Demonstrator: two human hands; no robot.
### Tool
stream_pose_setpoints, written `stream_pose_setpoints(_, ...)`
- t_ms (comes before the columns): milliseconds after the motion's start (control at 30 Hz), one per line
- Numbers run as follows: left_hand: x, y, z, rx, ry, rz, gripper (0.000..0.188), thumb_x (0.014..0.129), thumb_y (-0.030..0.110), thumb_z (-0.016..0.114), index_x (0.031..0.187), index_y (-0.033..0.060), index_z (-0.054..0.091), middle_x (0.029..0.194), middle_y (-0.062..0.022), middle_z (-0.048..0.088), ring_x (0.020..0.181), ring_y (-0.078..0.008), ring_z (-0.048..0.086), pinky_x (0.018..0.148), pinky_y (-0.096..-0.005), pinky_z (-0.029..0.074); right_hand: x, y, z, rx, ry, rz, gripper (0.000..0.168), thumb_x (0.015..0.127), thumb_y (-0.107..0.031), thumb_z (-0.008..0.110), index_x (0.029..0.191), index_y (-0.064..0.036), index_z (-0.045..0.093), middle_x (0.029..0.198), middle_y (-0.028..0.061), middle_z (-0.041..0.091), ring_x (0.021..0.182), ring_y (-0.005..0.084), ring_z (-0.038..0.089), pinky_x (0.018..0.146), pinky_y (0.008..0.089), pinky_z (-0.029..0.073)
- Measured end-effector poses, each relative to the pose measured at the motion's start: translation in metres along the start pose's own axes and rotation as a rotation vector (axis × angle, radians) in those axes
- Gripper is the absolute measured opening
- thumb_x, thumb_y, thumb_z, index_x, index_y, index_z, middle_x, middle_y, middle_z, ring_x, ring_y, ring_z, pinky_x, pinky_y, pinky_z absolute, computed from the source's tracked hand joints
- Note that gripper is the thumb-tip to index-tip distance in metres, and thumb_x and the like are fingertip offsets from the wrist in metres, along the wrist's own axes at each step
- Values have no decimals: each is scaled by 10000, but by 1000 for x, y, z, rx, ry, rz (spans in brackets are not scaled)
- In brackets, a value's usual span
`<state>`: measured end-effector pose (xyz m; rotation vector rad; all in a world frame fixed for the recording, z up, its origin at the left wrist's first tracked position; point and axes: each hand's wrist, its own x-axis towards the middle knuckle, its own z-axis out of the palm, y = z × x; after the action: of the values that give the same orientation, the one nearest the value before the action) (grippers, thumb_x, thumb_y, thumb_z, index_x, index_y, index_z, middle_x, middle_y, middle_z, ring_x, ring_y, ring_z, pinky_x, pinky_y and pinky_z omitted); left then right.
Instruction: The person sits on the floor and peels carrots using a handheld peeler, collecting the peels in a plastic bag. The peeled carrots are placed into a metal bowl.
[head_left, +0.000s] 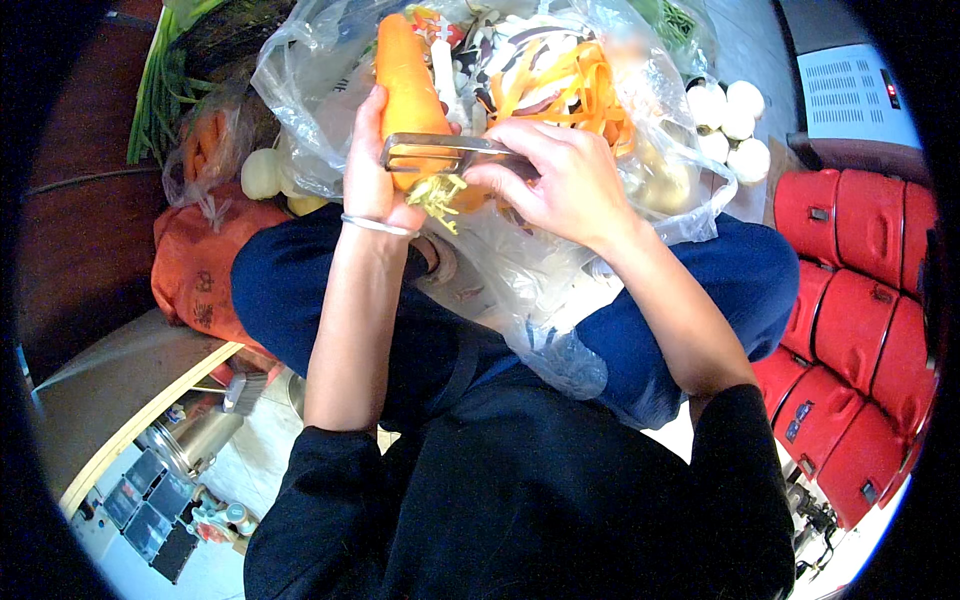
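My left hand (367, 169) grips a large carrot (409, 82), its green stem stub pointing toward me. My right hand (559, 176) holds a metal vegetable peeler (424, 150), whose blade lies across the carrot near its stem end. Beneath and beyond both hands, a clear plastic bag (300, 97) spreads open with orange carrot peelings (589, 94) and a heap of white and dark purple peelings (536, 49) in it. The ends of the left fingers are partly hidden behind the carrot.
Several round white vegetables (739, 120) sit right of the bag. On the left are bagged carrots (206, 142), green leafy stalks (154, 97) and an orange-red sack (195, 270). Red ribbed cases (847, 300) stand at the right. A brush (244, 391) and metal pot (199, 435) are lower left.
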<state>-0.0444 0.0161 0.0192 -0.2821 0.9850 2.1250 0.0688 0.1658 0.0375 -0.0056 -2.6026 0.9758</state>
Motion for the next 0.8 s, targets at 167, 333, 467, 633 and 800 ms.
stream_pose_setpoints(167,-8,3,1,62,-62,-70,483,928,472,502,1146,44,545,919,-109,645,753,-222,651,679,-362,558,8,10,-1,-59,-63,73,381,827,-489,635,910,-117,655,729,98,658,689,322,655,582,432,513)
stream_pose_setpoints(333,-20,-8,4,108,-101,-166,480,972,439,429,1242,49,499,951,-136,640,706,-240,645,592,-360,562,33,67,0,-116,-15,289,407,857,-508,592,960,-122,669,726,133,667,708,323,666,636,433,522)
stream_pose_setpoints(467,-21,-5,5,-37,-283,-251,525,970,472,429,1248,31,487,1014,-156,612,770,-248,638,623,-367,569,33,108,4,-121,-68,518,422,873,-477,583,1027,-94,672,802,160,683,767,346,667,687,439,527)
stream_pose_setpoints(633,-9,0,19,-58,-23,-28,538,958,484,440,1209,14,509,1066,-155,610,920,-283,619,817,-441,546,16,51,24,576,-175,736,416,878,-381,648,1005,12,596,699,70,624,655,142,621,623,317,510)
stream_pose_setpoints(800,14,-5,-1,-90,-8,44,465,937,433,471,1168,30,497,991,-141,611,889,-276,630,819,-425,523,-14,11,26,341,1,395,335,854,-348,679,982,-52,586,752,92,646,654,223,653,580,338,504)
